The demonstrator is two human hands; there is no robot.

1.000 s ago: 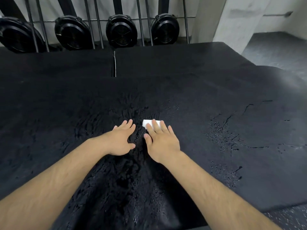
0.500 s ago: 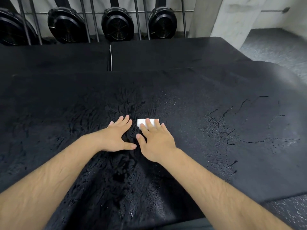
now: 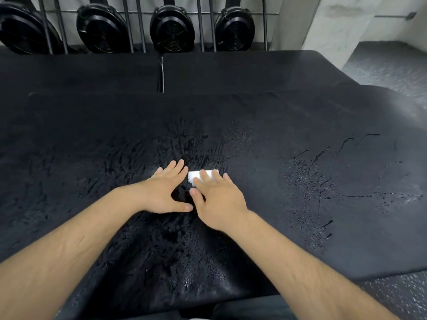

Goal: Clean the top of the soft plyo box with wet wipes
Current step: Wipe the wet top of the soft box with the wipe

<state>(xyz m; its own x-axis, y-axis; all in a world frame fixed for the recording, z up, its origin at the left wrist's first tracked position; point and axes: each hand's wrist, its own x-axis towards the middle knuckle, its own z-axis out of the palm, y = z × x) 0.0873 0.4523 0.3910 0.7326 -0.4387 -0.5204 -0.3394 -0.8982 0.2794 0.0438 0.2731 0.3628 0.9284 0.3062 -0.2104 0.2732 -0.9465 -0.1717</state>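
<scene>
Nearest, both bare forearms run in from 7 and 5 o'clock over the black top of the soft plyo box [image 3: 346, 245], whose near middle shines with wet smears. At the centre the left hand [image 3: 165, 192] lies flat on the box, fingers straight and spread, gripping nothing. Just beside it at 3 o'clock the right hand [image 3: 219, 202] presses a folded white wet wipe [image 3: 193, 175] onto the surface under straight fingers, pinning it rather than curling round it, so neither hand is closed. The wipe shows past the fingertips, near the middle of the top. This looks like the wiping step itself: the centre strip is wet, while out at 3 o'clock there are only beads and thin streaks [image 3: 307, 188], and the 9 o'clock side looks duller. The next move probably calls for steady downward pressure and a sideways sweep into those less covered zones, with the wipe kept flat. Beyond, at 12 o'clock, two more black pads meet at a seam [image 3: 161, 75], with round black objects [image 3: 172, 31] on a rack by the wall
</scene>
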